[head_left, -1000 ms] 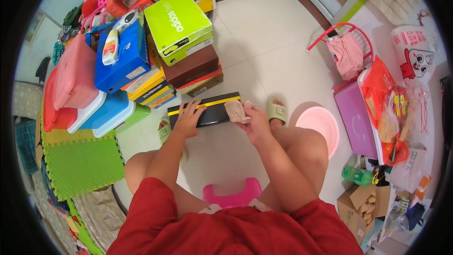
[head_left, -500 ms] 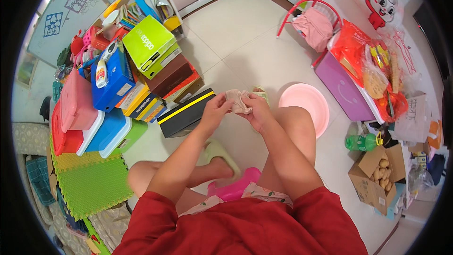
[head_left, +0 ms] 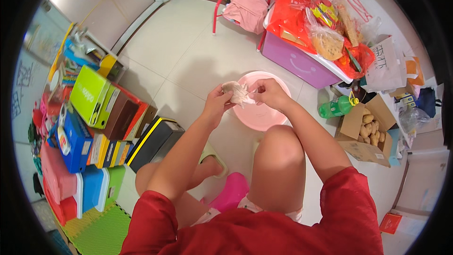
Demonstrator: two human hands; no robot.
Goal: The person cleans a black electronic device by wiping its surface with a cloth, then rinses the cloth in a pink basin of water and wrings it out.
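A small crumpled beige cloth [head_left: 238,93], perhaps a sock, is stretched between my two hands over the left side of a round pink basin [head_left: 259,119]. My left hand [head_left: 218,105] is closed on the cloth's left end. At its right end, my right hand [head_left: 270,93] pinches the fabric between thumb and fingers. The basin stands on the tiled floor, just past my right knee. I cannot tell exactly what garment the cloth is.
Stacked shoe boxes [head_left: 155,144] and lidded plastic bins [head_left: 59,172] stand to the left. On the right are a purple box [head_left: 288,61] piled with bags, a green bottle [head_left: 336,107] and a carton of potatoes [head_left: 370,130]. A red-framed chair [head_left: 218,12] holds pink cloth.
The view has swung to the right, bringing the basin behind my hands. My right hand has shifted its grip, and the cloth is now drawn out more loosely between both hands.
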